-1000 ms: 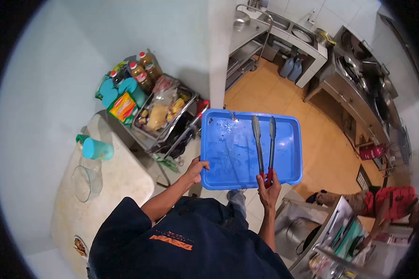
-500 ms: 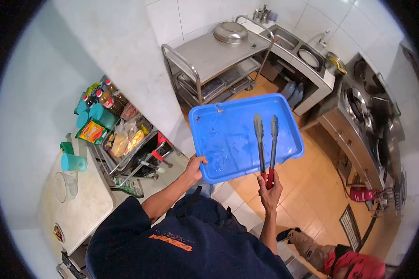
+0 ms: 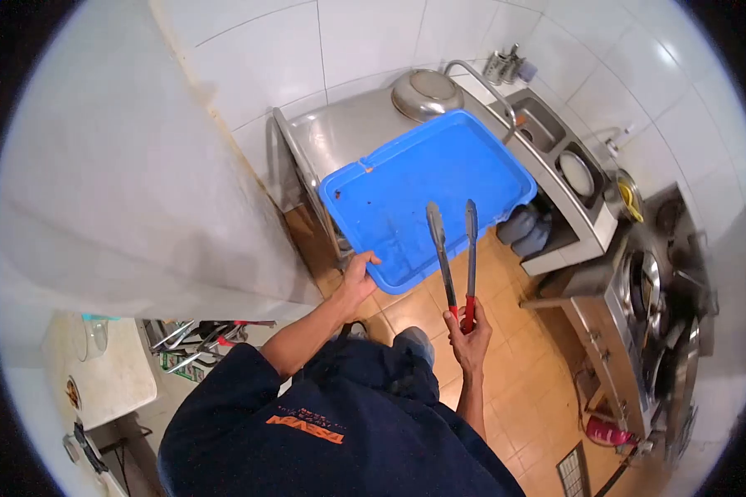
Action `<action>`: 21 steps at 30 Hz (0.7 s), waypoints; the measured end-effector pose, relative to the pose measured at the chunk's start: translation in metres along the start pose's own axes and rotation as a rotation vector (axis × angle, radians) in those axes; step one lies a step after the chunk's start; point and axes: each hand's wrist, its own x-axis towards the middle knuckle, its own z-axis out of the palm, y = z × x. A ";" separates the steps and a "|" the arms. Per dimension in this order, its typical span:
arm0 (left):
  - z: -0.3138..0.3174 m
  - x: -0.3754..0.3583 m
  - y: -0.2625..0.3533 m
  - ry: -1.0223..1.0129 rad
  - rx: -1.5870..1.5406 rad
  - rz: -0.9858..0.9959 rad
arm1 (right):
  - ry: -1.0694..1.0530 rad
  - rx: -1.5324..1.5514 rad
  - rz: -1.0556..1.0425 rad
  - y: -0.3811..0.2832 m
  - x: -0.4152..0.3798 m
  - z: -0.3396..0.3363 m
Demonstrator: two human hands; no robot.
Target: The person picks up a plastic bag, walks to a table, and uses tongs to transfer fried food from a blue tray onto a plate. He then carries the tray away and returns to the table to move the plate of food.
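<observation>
My left hand (image 3: pixel 360 280) grips the near left corner of a blue plastic tray (image 3: pixel 414 178), thumb over the rim. The tray is tilted, with a few dark specks and wet marks on its surface and a chipped spot on its far left rim. In my right hand (image 3: pixel 470 340) are metal tongs (image 3: pixel 448 269) with red handles, their two arms apart and pointing away from me. The tong tips overlap the tray's right half in this view. Beyond the tray stands a steel trolley (image 3: pixel 331 137), partly hidden by it.
An upturned metal bowl (image 3: pixel 427 95) rests on the trolley. At the back right is a sink (image 3: pixel 539 124), then a stove (image 3: pixel 646 282) with pans along the right wall. A white wall (image 3: pixel 199 190) juts out at left, a pale table (image 3: pixel 116 377) below it. A floor grate (image 3: pixel 572 472) lies at lower right.
I have moved forward, nearer the trolley, with tray and tongs still held. The tray now overlaps the trolley's top. The shelf of groceries and the person in red have left the view.
</observation>
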 end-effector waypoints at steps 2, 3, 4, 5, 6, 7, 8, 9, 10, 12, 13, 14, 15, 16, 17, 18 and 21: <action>0.012 0.024 -0.001 0.016 -0.104 -0.001 | -0.017 0.070 0.051 -0.003 0.036 -0.004; 0.018 0.036 -0.002 0.023 -0.160 0.001 | -0.026 0.103 0.089 0.004 0.055 -0.006; 0.025 0.049 -0.003 0.029 -0.132 0.042 | -0.054 0.120 0.096 0.010 0.080 -0.007; 0.029 0.058 -0.006 0.044 -0.106 0.082 | -0.087 0.135 0.111 0.017 0.102 -0.009; 0.032 0.064 -0.010 0.065 -0.078 0.122 | -0.122 0.151 0.130 0.022 0.121 -0.012; 0.043 0.065 -0.012 0.063 -0.034 0.209 | -0.160 0.141 0.113 0.025 0.141 -0.014; 0.056 0.064 -0.017 0.063 0.011 0.297 | -0.199 0.132 0.095 0.025 0.162 -0.017; 0.060 0.077 -0.022 0.065 -0.004 0.329 | -0.236 0.122 0.068 0.024 0.186 -0.022; 0.063 0.091 -0.027 0.066 -0.020 0.361 | -0.282 0.103 0.025 0.023 0.212 -0.027; 0.029 0.136 -0.041 0.081 -0.167 0.293 | -0.366 0.065 -0.046 0.022 0.253 -0.037; 0.042 0.136 -0.051 0.053 -0.079 0.420 | -0.394 0.055 -0.061 0.017 0.273 -0.041; 0.053 0.138 -0.062 0.033 0.001 0.551 | -0.423 0.038 -0.074 0.011 0.289 -0.046; 0.054 0.153 -0.059 0.117 -0.200 0.451 | -0.454 0.023 -0.089 0.006 0.306 -0.050; 0.049 0.168 -0.059 0.196 -0.402 0.347 | -0.488 0.003 -0.106 0.005 0.323 -0.051; 0.044 0.181 -0.064 0.206 -0.441 0.369 | -0.522 -0.019 -0.122 0.005 0.338 -0.054; 0.035 0.196 -0.071 0.215 -0.480 0.391 | -0.555 -0.040 -0.138 0.005 0.352 -0.055; 0.035 0.220 -0.081 0.223 -0.651 0.455 | -0.638 -0.076 -0.095 0.006 0.380 -0.056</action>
